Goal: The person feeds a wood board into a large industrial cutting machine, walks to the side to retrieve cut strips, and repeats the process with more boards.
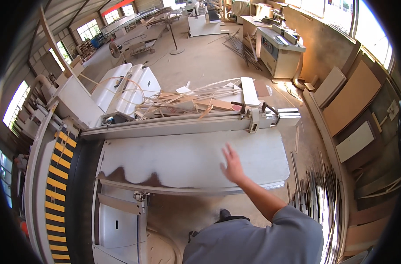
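My right hand (231, 165) reaches over a long pale grey machine table (187, 152) with its fingers spread and nothing in them. Whether it touches the surface, I cannot tell. Uneven dark brown patches (152, 180) mark the table's near left part. Along the far side runs a metal fence (187, 124), carrying a metal stop block (253, 121) and dark clamp handles (271, 110) at its right end. My left hand is out of view.
Beyond the fence lies a heap of wood offcuts (187, 100), beside white machine housings (141, 83). Yellow and black stripes (57, 191) line the left side. Thin strips (317, 193) stand on the right, near boards leaning on the wall (352, 99). Another machine (277, 50) stands farther back.
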A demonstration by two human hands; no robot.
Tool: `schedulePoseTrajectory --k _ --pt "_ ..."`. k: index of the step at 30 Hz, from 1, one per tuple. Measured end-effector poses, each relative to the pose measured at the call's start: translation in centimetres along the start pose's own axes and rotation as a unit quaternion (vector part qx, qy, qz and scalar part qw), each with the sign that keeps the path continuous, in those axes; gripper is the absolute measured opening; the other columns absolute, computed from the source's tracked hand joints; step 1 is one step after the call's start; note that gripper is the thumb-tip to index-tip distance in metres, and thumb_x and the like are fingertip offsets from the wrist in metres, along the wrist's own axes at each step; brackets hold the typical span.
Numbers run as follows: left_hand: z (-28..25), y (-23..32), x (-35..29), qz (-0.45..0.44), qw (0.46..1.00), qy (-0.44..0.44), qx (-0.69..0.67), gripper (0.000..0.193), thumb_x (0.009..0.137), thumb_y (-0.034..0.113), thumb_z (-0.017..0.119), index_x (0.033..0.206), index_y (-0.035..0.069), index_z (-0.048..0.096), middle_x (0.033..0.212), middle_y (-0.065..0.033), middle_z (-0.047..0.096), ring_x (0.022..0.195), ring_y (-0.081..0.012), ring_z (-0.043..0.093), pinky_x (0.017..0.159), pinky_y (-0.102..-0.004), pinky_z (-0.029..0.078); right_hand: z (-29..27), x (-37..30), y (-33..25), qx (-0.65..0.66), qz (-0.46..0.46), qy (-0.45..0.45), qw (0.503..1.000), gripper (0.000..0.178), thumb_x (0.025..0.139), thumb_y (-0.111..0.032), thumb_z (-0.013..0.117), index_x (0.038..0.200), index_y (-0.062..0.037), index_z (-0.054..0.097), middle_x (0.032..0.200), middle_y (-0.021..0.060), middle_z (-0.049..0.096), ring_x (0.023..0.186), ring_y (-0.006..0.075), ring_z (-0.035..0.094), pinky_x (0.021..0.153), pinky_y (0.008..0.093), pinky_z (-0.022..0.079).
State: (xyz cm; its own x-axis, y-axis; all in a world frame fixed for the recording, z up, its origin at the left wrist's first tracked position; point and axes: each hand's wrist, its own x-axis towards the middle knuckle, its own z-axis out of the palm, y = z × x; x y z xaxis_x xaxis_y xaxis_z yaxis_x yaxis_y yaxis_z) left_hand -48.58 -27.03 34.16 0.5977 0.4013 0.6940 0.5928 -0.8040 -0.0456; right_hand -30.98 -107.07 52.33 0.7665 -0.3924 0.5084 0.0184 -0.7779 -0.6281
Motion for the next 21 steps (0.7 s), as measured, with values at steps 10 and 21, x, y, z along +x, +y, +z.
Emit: schedulePoseTrajectory --k 10,21 --pt "-3.2 1.2 -6.6 -0.182 0.972 -0.143 -0.031 0.053 0.098 0.049 0.05 0.131 0.009 0.059 0.142 -0.0163 0.056 0.132 -0.0381 0.05 0.101 -0.057 0.042 4.3 -6.6 -0.1 -0.224 -0.027 -0.188 0.956 0.065 0.092 -0.028 0.055 0.151 -0.0058 0.037 0.16 0.022 0.029 0.151 0.0363 0.024 0.124 0.0474 0.018" --pt "-9.4 1.3 -6.1 -0.1 0.994 -0.036 -0.006 0.047 0.095 0.042 0.052 0.127 0.01 0.063 0.122 -0.0135 0.067 0.117 -0.0343 0.062 0.093 -0.0466 0.049 5.6 -6.2 -0.8 -0.181 -0.053 -0.183 0.965 0.062 0.093 -0.029 0.058 0.148 -0.0055 0.04 0.158 0.0194 0.034 0.15 0.0354 0.026 0.123 0.0479 0.02"
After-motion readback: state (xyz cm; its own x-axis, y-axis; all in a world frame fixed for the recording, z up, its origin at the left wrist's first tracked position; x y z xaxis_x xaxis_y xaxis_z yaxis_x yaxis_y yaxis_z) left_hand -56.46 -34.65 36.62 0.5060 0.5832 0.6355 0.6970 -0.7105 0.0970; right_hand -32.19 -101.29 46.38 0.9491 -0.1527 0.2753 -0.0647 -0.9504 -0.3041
